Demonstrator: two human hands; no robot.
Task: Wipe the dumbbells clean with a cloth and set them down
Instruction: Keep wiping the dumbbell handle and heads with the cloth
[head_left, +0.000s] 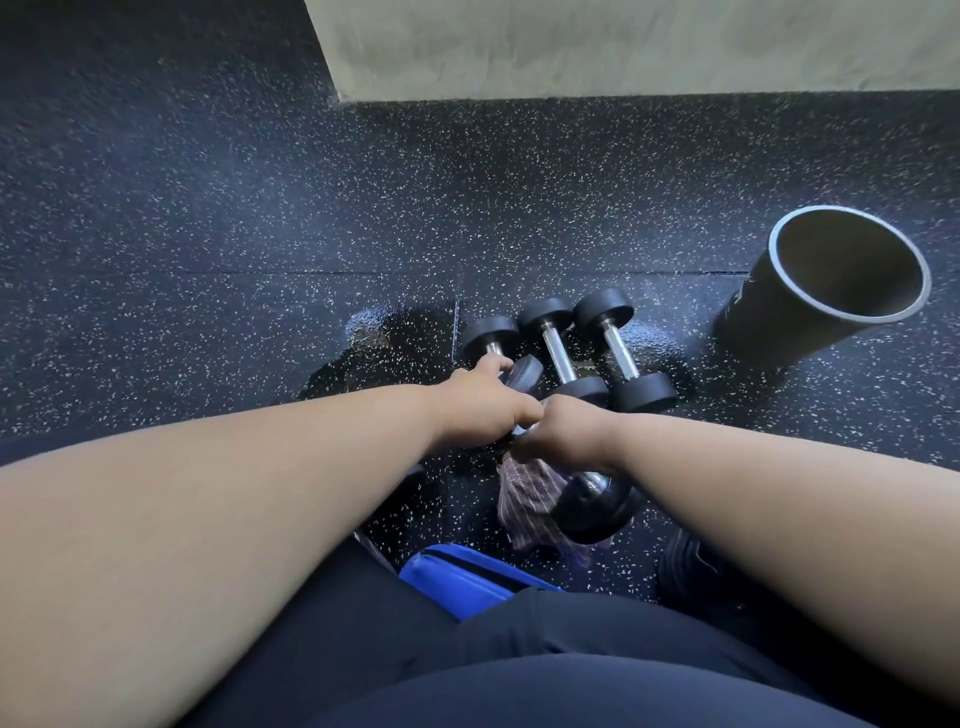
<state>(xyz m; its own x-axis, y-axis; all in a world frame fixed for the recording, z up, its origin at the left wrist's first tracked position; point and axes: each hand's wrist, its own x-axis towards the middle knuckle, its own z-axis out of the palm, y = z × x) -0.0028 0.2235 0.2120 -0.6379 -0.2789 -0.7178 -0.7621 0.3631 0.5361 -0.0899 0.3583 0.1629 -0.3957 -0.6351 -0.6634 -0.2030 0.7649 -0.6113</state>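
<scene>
Down on the speckled floor (208, 260), the left hand (480, 405) grips the handle of one dumbbell (491, 335) while the right hand (563, 428), touching it, clutches a striped cloth (524, 499) round another dumbbell (592, 506), with two more dumbbells (558, 353) lying just beyond both hands.

Black dumbbells (626, 349), pink-striped cloth (524, 499), white-speckled dark floor (208, 234), blue pad (462, 577).
</scene>
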